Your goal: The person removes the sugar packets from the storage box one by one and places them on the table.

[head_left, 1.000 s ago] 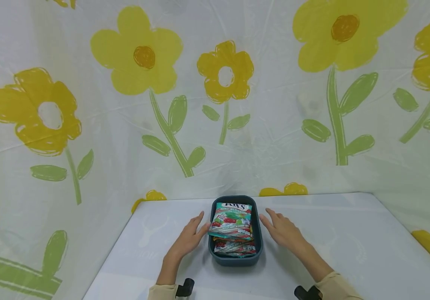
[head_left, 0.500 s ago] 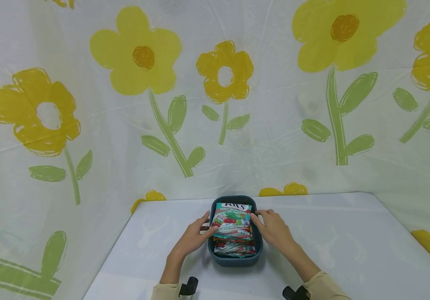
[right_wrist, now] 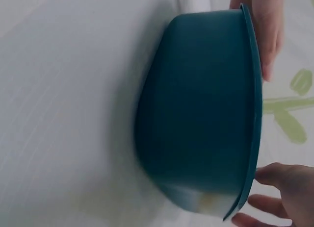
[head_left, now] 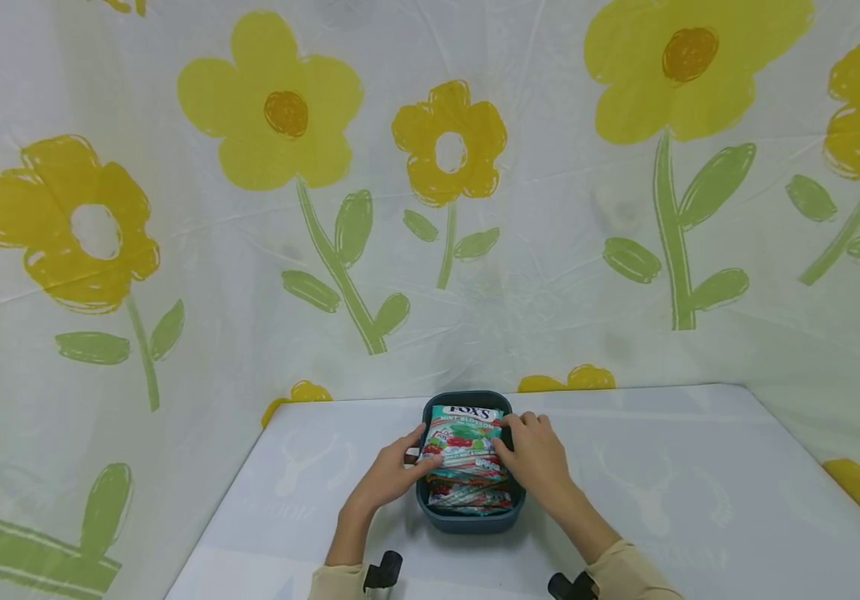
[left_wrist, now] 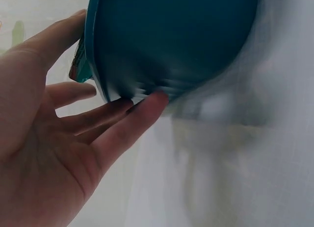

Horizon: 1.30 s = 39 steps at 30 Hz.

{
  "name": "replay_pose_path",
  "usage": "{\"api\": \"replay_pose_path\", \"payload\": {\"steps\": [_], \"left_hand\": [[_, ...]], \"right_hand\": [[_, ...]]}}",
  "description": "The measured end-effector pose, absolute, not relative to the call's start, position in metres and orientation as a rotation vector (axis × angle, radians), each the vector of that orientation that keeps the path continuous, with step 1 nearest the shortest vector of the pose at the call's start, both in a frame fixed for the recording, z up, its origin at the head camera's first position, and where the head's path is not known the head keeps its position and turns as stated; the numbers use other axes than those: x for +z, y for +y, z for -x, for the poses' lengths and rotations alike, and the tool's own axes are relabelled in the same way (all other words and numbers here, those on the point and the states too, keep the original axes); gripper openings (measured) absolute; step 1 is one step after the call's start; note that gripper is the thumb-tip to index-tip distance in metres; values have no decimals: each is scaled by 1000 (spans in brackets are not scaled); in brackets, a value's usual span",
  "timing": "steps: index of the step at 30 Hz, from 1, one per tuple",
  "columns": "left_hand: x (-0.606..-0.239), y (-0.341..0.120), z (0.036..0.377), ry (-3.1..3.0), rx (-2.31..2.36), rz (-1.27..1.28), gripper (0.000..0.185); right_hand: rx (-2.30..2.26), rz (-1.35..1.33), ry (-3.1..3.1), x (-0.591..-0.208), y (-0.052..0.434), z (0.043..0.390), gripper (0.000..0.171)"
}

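A dark teal plastic tub (head_left: pixel 470 523) with rounded corners stands on the white table. On top inside it lies a green and white bag of candy (head_left: pixel 463 446) marked FOX'S, its left side overlapping the rim. A second bag of candy (head_left: pixel 470 497) shows below it. My left hand (head_left: pixel 388 471) is at the left rim, thumb over the top bag, fingers spread along the outer wall. From the right, my right hand (head_left: pixel 538 458) reaches over the rim, thumb at the top bag's right edge. In the left wrist view, fingertips (left_wrist: pixel 158 100) lie against the tub's wall.
The white table (head_left: pixel 670 500) runs out to both sides of the tub. Behind it hangs a white sheet (head_left: pixel 550 208) printed with yellow flowers and green leaves. Black wrist devices (head_left: pixel 383 570) sit at both cuffs.
Both hands have moved inward from beside the tub. The left thumb has come over the top bag, and the right hand has crossed the rim to the bag's edge. The tub has stayed put.
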<state>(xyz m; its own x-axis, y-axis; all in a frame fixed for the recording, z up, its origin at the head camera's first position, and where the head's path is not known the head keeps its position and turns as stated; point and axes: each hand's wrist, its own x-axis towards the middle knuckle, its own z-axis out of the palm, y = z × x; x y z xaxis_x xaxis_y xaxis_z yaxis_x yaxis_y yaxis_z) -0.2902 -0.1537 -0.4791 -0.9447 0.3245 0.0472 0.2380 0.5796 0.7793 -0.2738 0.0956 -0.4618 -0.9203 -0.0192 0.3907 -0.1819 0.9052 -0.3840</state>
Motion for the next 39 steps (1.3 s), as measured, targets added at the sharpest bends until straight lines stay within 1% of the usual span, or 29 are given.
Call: {"api": "replay_pose_path", "payload": {"steps": [9,16,27,31,35,39], "left_hand": [[-479,-158,290,2720,1262,-475,82],[-479,-159,291,2705,1264,-520,86],[-478,-161,292,2635,1317,-553,87],[-477,-162,292,2606,1329,-572,87],[-476,-162,292,2601,1325,-594,86],[-476,-163,292,2600,1329,-583,87]], "right_hand": [[472,-119,-2751,-457,82,276,44],[538,-133,-2801,-457,74,274,47],[480,-98,-2899,-451,66,278,54],[580,-40,-2934,-447,68,282,54],[764,10,-2951,-440,72,286,57],[948,-1,-2920,-437,74,289,59]]}}
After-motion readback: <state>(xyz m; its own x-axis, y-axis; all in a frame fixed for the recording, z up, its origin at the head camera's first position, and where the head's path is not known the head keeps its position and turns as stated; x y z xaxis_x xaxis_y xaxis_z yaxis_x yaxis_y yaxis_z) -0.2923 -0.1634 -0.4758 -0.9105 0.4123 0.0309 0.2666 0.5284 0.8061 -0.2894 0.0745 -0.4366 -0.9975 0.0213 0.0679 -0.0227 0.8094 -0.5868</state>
